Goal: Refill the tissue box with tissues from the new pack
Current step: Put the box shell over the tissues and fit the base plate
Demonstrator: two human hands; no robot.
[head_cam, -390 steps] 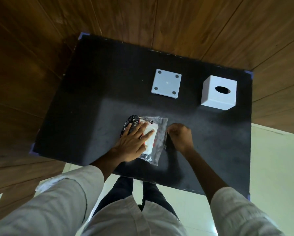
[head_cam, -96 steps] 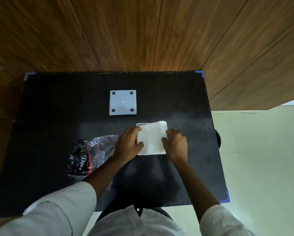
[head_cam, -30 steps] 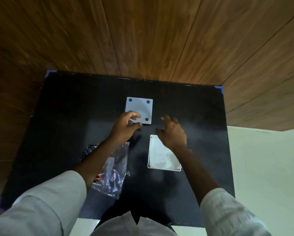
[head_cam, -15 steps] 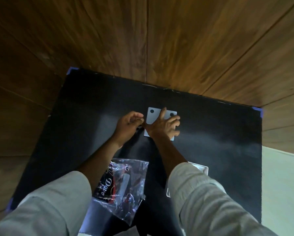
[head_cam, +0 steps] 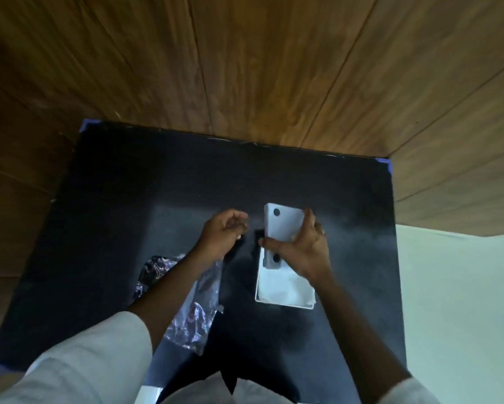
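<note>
Black bench (head_cam: 128, 228) before wood panelling. Right hand (head_cam: 300, 246), fingers (head_cam: 309, 220) grasping base plate (head_cam: 283, 223), tilted just above open tissue box (head_cam: 285, 298) filled with tissues (head_cam: 280, 284). Left hand (head_cam: 221, 231) loosely curled, empty, beside the thumb. Empty wrapper (head_cam: 192, 310) under left forearm. Best practice: align corners, lower flat, press evenly.

White base plate (head_cam: 283, 225) with black dots, white tissue box (head_cam: 284, 290), black table (head_cam: 128, 199), brown wood-grain wall (head_cam: 245, 68)
</note>
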